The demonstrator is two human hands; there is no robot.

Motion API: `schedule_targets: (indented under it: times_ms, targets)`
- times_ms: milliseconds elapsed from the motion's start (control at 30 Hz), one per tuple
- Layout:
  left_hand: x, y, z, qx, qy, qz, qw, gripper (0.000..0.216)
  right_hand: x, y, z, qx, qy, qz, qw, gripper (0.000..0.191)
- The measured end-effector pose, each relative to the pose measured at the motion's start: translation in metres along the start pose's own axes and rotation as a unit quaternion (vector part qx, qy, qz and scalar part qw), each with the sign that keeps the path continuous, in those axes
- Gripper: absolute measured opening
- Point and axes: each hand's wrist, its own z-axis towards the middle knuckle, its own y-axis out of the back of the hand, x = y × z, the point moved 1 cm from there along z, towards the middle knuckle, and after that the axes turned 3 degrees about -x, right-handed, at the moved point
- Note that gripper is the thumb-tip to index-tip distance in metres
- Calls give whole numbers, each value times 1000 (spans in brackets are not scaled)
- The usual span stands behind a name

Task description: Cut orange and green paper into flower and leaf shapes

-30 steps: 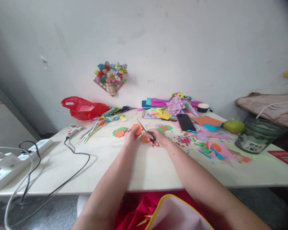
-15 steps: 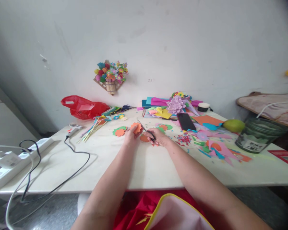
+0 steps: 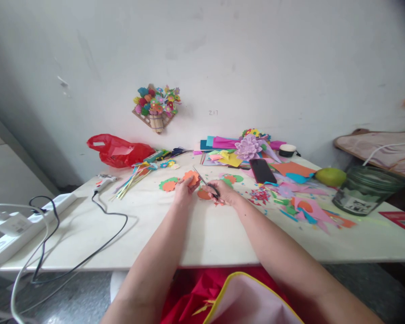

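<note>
My left hand [image 3: 185,191] is closed on an orange scalloped paper flower [image 3: 191,177], pinched near its lower edge. In my right hand [image 3: 224,192] is a pair of scissors [image 3: 205,182], its dark handles within my fingers and its blades pointing up and left beside the orange flower. Whether the blades touch the paper is too small to tell. Left of my left hand lie orange and green scalloped cutouts [image 3: 169,185]. An orange piece [image 3: 203,194] rests between my hands. Beyond my right hand are more green and orange cutouts [image 3: 235,178].
Red and blue snippets [image 3: 258,195] and coloured scraps [image 3: 310,210] spread to the right, near a phone [image 3: 262,171] and a glass jar [image 3: 364,191]. On the left are a glue gun [image 3: 104,182], its cord, a power strip [image 3: 30,225] and a red bag [image 3: 118,152].
The view has shifted very slightly. My hands, the orange flower and the scissors keep almost the same places, with no clear change in grip.
</note>
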Motion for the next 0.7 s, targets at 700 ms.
schedule_targets:
  times_ms: [700]
  targets:
    - [-3,2,0,32,-7,22,999,27,-13,9,8,40,36,-20,998,33]
